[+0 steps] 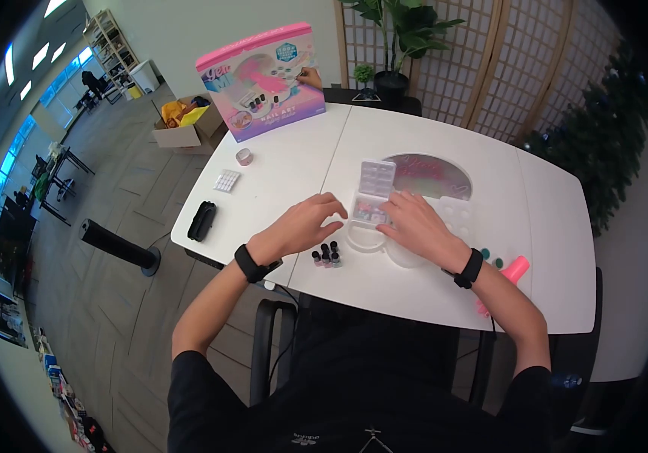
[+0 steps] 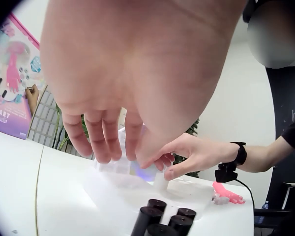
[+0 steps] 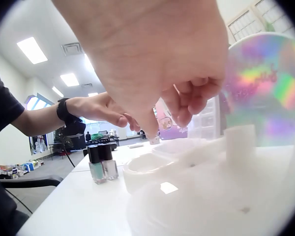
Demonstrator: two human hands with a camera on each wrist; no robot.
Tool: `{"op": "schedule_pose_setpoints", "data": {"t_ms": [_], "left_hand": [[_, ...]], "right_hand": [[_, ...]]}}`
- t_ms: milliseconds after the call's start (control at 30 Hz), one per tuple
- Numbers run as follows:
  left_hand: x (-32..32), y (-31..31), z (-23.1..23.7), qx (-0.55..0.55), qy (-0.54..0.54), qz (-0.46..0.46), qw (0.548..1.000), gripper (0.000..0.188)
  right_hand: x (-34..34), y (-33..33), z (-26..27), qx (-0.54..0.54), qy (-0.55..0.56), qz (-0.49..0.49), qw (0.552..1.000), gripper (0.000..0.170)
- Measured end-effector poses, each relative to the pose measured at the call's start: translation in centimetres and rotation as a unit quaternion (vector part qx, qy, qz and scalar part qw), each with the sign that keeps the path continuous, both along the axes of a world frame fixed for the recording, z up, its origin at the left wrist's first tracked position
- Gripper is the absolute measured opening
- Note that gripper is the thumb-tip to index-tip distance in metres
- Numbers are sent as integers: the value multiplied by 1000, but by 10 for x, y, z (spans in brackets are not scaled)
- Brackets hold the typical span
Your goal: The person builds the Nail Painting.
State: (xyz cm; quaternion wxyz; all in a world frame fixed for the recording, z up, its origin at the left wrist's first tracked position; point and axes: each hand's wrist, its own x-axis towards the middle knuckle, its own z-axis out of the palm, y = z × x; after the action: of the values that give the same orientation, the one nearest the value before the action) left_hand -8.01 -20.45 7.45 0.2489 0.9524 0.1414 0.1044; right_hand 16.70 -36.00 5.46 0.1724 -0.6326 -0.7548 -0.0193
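My left hand (image 1: 303,225) hovers over the table, left of a clear compartment case (image 1: 377,180), its fingers loosely bent and nothing visible in them. The case's lid stands raised, and small pale pieces (image 1: 370,212) lie in its compartments. Over the case's right side, my right hand (image 1: 417,226) reaches in with fingers bent down; I cannot tell whether its fingertips pinch a piece. Beneath that hand spreads a white moulded station (image 1: 365,240) with round wells. Several small nail polish bottles (image 1: 327,258) with black caps stand just below my left hand.
A rounded iridescent panel (image 1: 437,175) rises behind the station. Right of it lies a pink plastic hand (image 1: 516,269), partly behind my forearm. A nail art box (image 1: 267,83) stands at the back left, with a small round tub (image 1: 244,157) and a black case (image 1: 202,221) nearer.
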Motion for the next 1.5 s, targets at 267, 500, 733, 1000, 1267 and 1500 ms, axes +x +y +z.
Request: {"op": "schedule_pose_setpoints", "data": {"t_ms": [267,500,733,1000,1267,1500], "left_hand": [[-45,-15,-9,-36,47,8,998,16],[-41,-11,-16,-24,42,-3,999,17],[-42,0,-15,-11,73,31,997,15],[-30,16,4,-35,34,52,997,18],[12,3,19,-1,0,33,999,22],[35,-2,10,43,16,18,999,23]], "right_hand": [[-44,-1,2,10,49,103,993,25],[-69,-6,-2,-9,65,139,988,22],[-52,-2,1,-4,117,84,989,21],[-31,-2,9,-39,171,21,984,23],[-32,0,13,-76,188,-15,979,31],[-25,5,7,-103,192,-53,975,30]]}}
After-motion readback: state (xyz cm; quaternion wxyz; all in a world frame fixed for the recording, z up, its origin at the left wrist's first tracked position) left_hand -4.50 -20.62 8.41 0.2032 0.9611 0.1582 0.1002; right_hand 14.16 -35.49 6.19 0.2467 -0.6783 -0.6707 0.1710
